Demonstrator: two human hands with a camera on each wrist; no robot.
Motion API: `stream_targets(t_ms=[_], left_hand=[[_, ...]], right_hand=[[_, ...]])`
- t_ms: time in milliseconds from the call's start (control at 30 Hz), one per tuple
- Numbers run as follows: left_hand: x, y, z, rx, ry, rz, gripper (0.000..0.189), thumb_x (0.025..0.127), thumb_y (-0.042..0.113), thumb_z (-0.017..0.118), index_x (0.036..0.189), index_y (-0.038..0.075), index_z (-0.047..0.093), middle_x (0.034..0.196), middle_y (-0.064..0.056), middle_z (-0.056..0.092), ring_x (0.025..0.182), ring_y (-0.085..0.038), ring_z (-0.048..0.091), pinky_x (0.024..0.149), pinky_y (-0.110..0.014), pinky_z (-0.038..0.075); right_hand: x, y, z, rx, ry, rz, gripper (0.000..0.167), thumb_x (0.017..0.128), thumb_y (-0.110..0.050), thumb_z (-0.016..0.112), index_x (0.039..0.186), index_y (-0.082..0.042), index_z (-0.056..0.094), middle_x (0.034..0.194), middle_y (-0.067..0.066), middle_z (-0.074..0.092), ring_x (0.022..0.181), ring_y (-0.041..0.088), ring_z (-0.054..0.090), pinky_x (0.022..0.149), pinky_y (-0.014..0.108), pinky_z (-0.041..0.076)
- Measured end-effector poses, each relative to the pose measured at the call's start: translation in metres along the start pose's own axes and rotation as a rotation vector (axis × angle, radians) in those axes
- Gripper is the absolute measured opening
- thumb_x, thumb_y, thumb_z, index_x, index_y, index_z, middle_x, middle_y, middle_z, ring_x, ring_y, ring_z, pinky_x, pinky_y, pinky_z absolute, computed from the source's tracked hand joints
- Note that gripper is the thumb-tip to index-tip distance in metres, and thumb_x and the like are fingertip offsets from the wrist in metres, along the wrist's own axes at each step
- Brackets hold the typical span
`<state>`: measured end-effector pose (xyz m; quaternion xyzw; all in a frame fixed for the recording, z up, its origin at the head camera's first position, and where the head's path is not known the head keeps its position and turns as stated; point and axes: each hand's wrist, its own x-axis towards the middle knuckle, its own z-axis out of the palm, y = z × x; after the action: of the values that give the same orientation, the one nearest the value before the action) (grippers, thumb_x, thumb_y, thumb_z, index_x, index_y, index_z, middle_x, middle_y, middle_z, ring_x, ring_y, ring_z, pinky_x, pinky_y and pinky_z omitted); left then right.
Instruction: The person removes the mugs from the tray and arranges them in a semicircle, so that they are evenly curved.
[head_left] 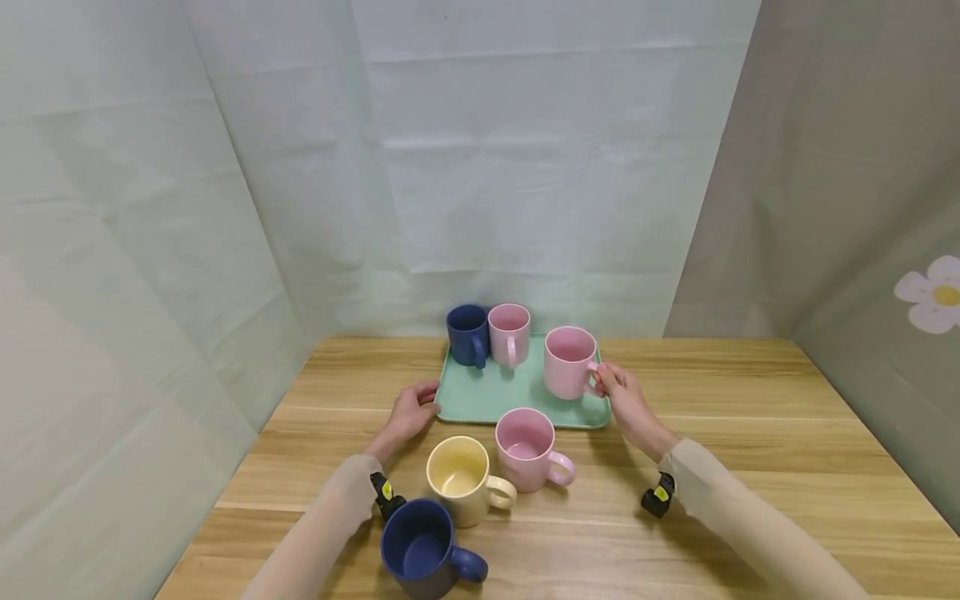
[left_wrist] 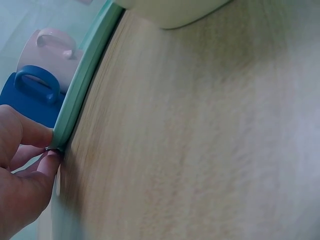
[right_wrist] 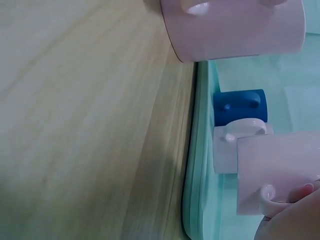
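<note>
My right hand (head_left: 628, 406) grips the handle of a pink mug (head_left: 567, 367), which is upright just above the right part of a mint-green tray (head_left: 480, 400). In the right wrist view the held mug (right_wrist: 280, 165) shows a small gap between its base and the tray. My left hand (head_left: 412, 410) pinches the tray's left front corner, thumb on the rim and fingers below, as the left wrist view shows. Toward the back left of the tray stand a dark blue mug (head_left: 467, 337) and another pink mug (head_left: 507, 333), side by side.
In front of the tray, a pink mug (head_left: 521, 467), a yellow mug (head_left: 456, 496) and a dark blue mug (head_left: 416, 554) stand on the wooden table (head_left: 750, 467) in a slanting row. The blue one is close to my left forearm. A pale curtain (head_left: 525, 167) hangs behind.
</note>
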<state>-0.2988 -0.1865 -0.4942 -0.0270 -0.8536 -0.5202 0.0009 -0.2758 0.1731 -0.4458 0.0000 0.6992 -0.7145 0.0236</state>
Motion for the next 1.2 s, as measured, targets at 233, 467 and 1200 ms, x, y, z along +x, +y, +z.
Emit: stream_targets(t_ms=[233, 467, 1200], left_hand=[[0.0, 0.002, 0.001, -0.002, -0.005, -0.009, 0.047, 0.086, -0.011, 0.054, 0.133, -0.013, 0.048, 0.133, -0.031, 0.053, 0.123, -0.041, 0.053, 0.105, -0.046, 0.047], [0.0, 0.001, 0.002, -0.009, -0.003, -0.009, 0.047, 0.086, -0.011, 0.054, 0.133, -0.013, 0.048, 0.133, -0.031, 0.053, 0.123, -0.04, 0.054, 0.105, -0.045, 0.047], [0.004, 0.0, 0.005, 0.021, 0.009, 0.042, 0.045, 0.085, -0.013, 0.053, 0.131, -0.015, 0.049, 0.129, -0.033, 0.055, 0.119, -0.043, 0.056, 0.102, -0.045, 0.049]], right_hand=[[-0.012, -0.001, -0.001, -0.02, -0.008, -0.013, 0.031, 0.105, -0.018, 0.036, 0.077, -0.012, 0.047, 0.073, -0.002, 0.041, 0.073, 0.011, 0.041, 0.074, 0.027, 0.037], [-0.026, 0.001, -0.004, -0.028, -0.026, -0.012, 0.03, 0.105, -0.02, 0.038, 0.077, -0.011, 0.047, 0.071, -0.003, 0.04, 0.073, 0.01, 0.04, 0.076, 0.028, 0.037], [-0.06, 0.009, -0.013, -0.033, -0.04, -0.003, 0.033, 0.104, -0.018, 0.038, 0.072, -0.012, 0.044, 0.067, -0.004, 0.038, 0.069, 0.009, 0.039, 0.07, 0.026, 0.035]])
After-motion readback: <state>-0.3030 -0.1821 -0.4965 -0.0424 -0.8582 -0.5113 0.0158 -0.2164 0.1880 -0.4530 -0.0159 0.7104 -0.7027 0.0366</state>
